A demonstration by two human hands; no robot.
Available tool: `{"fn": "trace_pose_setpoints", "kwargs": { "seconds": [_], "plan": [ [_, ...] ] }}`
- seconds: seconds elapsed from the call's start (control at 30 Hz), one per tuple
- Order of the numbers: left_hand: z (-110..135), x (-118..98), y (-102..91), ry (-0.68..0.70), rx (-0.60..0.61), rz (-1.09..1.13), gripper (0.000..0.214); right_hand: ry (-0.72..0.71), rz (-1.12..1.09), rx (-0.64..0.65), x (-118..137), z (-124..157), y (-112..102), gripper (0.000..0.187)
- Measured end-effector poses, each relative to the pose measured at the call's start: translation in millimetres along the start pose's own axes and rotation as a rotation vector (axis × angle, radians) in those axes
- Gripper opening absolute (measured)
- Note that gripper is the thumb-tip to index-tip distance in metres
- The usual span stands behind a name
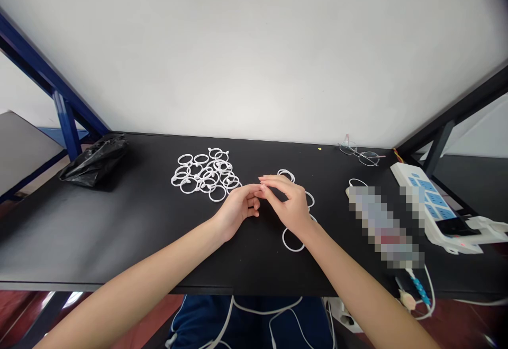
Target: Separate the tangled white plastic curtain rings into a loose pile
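My left hand (pixel 238 209) and my right hand (pixel 290 204) meet above the black table (pixel 151 243). The left fingers are curled, with thumb and index finger pressed together. Right thumb and fingertips pinch at the left fingertips; whatever lies between them is hidden or too small to see. Just left of my left hand is a loose pile of thin white rings (pixel 217 193), some with small knobs. Several more white rings (pixel 292 250) lie around and partly under my right hand.
A black plastic bag (pixel 95 161) lies at the left. On the right are eyeglasses (pixel 369 158), a blurred-out device (pixel 383 227) with a cable, and a white power strip (pixel 432 200). A white wall (pixel 254 63) stands behind; white cables (pixel 265 313) hang below the front edge.
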State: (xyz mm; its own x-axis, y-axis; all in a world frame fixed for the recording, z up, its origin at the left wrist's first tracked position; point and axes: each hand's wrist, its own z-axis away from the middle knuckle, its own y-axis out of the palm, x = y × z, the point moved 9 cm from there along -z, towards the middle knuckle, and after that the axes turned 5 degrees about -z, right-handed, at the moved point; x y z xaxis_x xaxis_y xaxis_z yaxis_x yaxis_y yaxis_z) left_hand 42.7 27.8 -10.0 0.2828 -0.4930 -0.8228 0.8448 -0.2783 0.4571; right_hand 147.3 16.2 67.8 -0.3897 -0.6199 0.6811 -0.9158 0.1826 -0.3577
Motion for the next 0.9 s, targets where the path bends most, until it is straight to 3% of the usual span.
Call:
{"fn": "trace_pose_setpoints", "kwargs": {
  "seconds": [0.4,0.57,0.77,0.9],
  "plan": [
    [-2,4,-2.1,-0.008,0.004,-0.015,0.028,0.101,-0.076,-0.026,-6,0,-2,0.012],
    [-2,2,-0.8,0.012,0.02,-0.021,0.018,0.148,-0.11,-0.03,-11,1,-3,0.013],
    [6,-21,-2.4,0.242,-0.092,-0.268,0.021,0.116,-0.112,-0.105,-4,0,-10,0.012],
    [13,-25,17.8,0.376,0.022,-0.472,0.038,0.096,-0.112,-0.177,0,0,-18,0.011]
  ]
}}
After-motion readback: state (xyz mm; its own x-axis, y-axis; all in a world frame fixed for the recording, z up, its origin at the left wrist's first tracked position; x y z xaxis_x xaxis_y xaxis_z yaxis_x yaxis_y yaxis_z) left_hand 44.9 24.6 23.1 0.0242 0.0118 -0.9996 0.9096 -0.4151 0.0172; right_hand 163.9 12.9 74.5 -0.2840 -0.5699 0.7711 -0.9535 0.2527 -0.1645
